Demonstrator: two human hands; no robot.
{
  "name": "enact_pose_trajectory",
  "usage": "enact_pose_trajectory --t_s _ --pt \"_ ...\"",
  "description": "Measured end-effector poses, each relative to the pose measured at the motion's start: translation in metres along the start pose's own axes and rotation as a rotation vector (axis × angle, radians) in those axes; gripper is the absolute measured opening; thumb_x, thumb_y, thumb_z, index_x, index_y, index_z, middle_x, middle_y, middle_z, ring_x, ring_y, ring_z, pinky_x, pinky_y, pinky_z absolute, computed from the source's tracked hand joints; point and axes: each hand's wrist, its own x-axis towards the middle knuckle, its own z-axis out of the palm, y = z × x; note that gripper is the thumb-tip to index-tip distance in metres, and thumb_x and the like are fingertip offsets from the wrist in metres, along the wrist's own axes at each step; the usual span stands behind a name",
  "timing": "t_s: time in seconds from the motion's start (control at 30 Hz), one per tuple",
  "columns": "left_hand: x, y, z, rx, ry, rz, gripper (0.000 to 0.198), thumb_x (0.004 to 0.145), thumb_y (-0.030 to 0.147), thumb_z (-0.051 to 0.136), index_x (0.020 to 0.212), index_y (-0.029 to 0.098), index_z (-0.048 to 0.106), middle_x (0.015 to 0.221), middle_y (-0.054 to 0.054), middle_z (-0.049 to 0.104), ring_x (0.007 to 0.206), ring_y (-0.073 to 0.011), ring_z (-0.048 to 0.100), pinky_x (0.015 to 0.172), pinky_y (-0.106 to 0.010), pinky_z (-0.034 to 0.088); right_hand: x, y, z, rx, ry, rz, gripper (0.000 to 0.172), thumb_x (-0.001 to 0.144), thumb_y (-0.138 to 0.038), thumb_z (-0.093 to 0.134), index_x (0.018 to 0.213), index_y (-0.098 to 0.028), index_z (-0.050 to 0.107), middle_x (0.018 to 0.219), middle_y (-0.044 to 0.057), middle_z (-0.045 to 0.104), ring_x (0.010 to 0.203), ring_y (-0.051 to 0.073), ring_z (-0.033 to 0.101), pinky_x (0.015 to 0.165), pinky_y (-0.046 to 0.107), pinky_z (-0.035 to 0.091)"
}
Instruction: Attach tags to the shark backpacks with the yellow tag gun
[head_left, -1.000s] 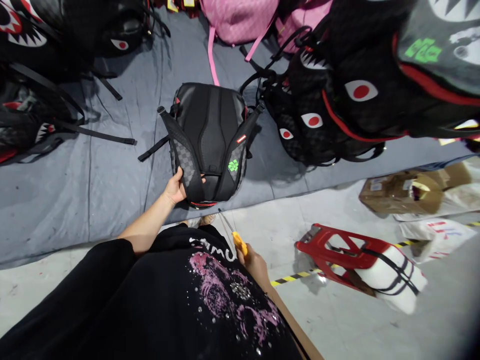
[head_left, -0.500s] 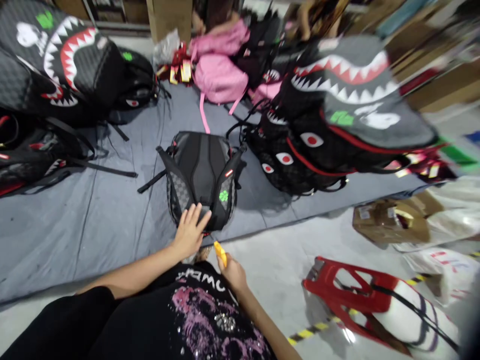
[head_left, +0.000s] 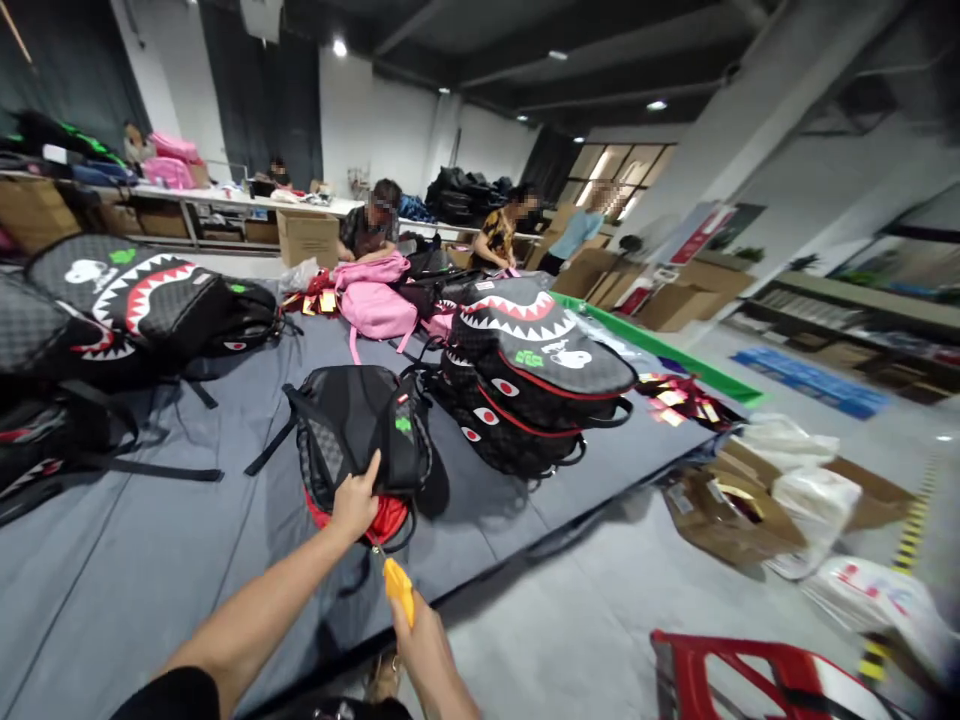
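Note:
A black and grey checked backpack [head_left: 352,420] lies back panel up on the grey-covered table, its straps showing and a green patch on the right one. Red lining [head_left: 388,518] shows at its near end. My left hand [head_left: 355,505] grips this end, index finger stretched along the back panel and the other fingers curled, partly hidden. Just below, my right hand [head_left: 426,645] is closed round a yellow-handled tool [head_left: 400,590] with a thin metal tip. The tip is by the bag's near edge; whether it touches cannot be made out.
Shark-mouth backpacks [head_left: 525,370] are stacked on the right, with more backpacks [head_left: 150,300] on the left. Pink bags [head_left: 379,300] and red tags [head_left: 686,400] lie farther off. Co-workers [head_left: 371,225] stand beyond the table. A red cart [head_left: 739,670] and open carton [head_left: 731,505] are on the floor.
My view has tilted up. My left hand has gone from lying flat on the backpack to gripping its near end, and red lining now shows. The yellow-handled tool is closer to that edge.

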Motion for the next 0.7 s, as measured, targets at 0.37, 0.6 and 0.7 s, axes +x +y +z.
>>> enact_pose_trajectory --t_s 0.37,0.6,0.7 --pt "-0.063 0.045 0.018 -0.932 0.247 -0.453 0.051 0.085 0.057 0.049 0.107 0.015 0.067 0.095 -0.01 0.074 0.087 -0.0227 0.071 0.08 -0.038 0.057 -0.022 -0.003 -0.058 -0.181 0.068 -0.142 0.038 0.099 -0.045 0.033 0.106 -0.019 0.061 0.079 0.009 0.073 0.071 0.026 0.071 0.058 0.028 0.04" --pt "-0.149 0.039 -0.004 -0.455 -0.134 -0.219 0.065 0.069 0.04 0.075 0.131 0.034 0.061 0.14 -0.007 0.058 0.133 -0.0329 0.049 0.11 -0.052 0.04 0.008 0.069 -0.04 -0.197 -0.219 0.092 0.041 0.097 -0.046 0.033 0.108 -0.018 0.061 0.086 0.01 0.073 0.081 0.025 0.071 0.062 0.028 0.045" --pt "-0.126 0.013 -0.018 0.103 -0.175 -0.028 0.104 0.06 0.026 0.083 0.152 0.023 0.033 0.162 -0.013 0.02 0.149 -0.039 0.013 0.119 -0.063 0.013 0.015 0.086 -0.039 -0.116 -0.271 0.14 0.045 0.096 -0.05 0.033 0.113 -0.017 0.059 0.079 0.008 0.071 0.073 0.023 0.07 0.06 0.027 0.046"
